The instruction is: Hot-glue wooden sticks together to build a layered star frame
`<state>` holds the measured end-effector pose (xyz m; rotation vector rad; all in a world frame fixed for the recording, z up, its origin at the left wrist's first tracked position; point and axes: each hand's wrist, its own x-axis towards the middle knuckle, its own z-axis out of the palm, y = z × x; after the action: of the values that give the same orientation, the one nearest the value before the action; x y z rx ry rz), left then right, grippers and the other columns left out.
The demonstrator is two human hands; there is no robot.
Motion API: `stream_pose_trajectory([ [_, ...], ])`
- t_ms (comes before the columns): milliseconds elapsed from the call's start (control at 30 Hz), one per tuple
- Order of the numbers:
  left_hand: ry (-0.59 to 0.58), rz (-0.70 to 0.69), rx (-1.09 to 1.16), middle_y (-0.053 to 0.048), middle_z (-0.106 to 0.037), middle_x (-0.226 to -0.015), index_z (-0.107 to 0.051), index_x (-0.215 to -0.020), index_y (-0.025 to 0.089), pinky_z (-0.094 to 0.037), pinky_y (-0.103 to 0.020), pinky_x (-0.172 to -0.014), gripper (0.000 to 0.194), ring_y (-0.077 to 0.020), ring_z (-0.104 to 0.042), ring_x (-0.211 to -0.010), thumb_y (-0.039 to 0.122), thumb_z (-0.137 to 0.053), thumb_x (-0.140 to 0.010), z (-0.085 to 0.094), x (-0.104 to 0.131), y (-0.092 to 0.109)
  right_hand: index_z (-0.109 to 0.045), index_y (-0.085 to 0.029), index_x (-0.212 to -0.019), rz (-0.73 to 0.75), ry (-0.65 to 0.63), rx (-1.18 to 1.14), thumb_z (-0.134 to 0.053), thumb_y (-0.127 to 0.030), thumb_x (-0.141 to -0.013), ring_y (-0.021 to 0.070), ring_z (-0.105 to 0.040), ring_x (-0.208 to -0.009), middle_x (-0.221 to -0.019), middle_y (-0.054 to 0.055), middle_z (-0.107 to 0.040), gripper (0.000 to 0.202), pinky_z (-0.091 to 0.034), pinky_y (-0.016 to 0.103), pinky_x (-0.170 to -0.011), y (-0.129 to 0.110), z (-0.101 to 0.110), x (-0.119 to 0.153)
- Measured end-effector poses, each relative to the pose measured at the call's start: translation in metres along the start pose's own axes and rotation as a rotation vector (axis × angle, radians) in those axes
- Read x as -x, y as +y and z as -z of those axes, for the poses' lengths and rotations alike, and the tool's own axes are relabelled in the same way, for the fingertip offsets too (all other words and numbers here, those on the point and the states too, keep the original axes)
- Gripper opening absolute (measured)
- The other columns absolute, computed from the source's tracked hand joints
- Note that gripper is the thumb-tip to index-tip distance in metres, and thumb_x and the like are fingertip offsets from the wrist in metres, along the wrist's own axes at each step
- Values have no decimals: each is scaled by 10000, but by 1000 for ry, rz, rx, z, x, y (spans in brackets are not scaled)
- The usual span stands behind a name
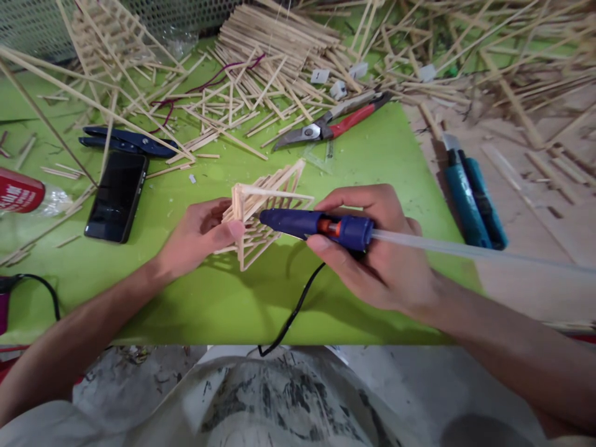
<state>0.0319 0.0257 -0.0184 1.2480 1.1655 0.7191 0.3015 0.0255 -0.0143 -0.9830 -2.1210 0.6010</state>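
Note:
My left hand (205, 233) is closed on the left end of a small frame of thin wooden sticks (261, 198), its thumb pressed against a corner. The frame is tilted above the green table cover. In my right hand (395, 248) is a blue glue gun (293, 221) with an orange part inside. Its nozzle end points left, at the frame; whether it touches the sticks I cannot tell. A long clear glue stick (465, 247) runs out of its back to the right. A black cord (298, 310) hangs below the gun.
Beyond my hands lie red-handled pruning shears (330, 123), loose sticks (233, 118) and a stick bundle (279, 40). To the left are a phone (116, 197), dark blue pliers (128, 143) and a red-labelled bottle (23, 191). Two teal utility knives (470, 198) lie at right.

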Motion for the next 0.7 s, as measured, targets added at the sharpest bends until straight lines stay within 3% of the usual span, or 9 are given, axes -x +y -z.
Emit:
stream_pose_trajectory([
  [233,6,23,-1,-131,-806,-1088,-771,-1148,149,-630,-321,-739,759,-294,-769,-959,765,-816,-708,1,0,-1,-506,-304,-1239,9,-18,26,-608,-390,-1036,143,-537,-456,-746,-40,-655,243,-385,281,-437,1,1,1],
  [467,8,13,5,-140,-805,-1104,-771,-1148,146,-643,-345,-776,769,-308,-774,-992,779,-810,-713,1,0,-1,-498,-277,-1201,21,24,-28,-618,-358,-1030,96,-489,-414,-837,-28,-696,224,-368,257,-403,0,1,0],
  [700,8,10,4,-145,-801,-1105,-765,-1146,138,-636,-330,-772,778,-304,-773,-983,780,-816,-710,1,0,-1,-501,-296,-1214,6,14,4,-634,-387,-1016,132,-514,-420,-733,-60,-661,255,-381,286,-433,1,-1,0],
])
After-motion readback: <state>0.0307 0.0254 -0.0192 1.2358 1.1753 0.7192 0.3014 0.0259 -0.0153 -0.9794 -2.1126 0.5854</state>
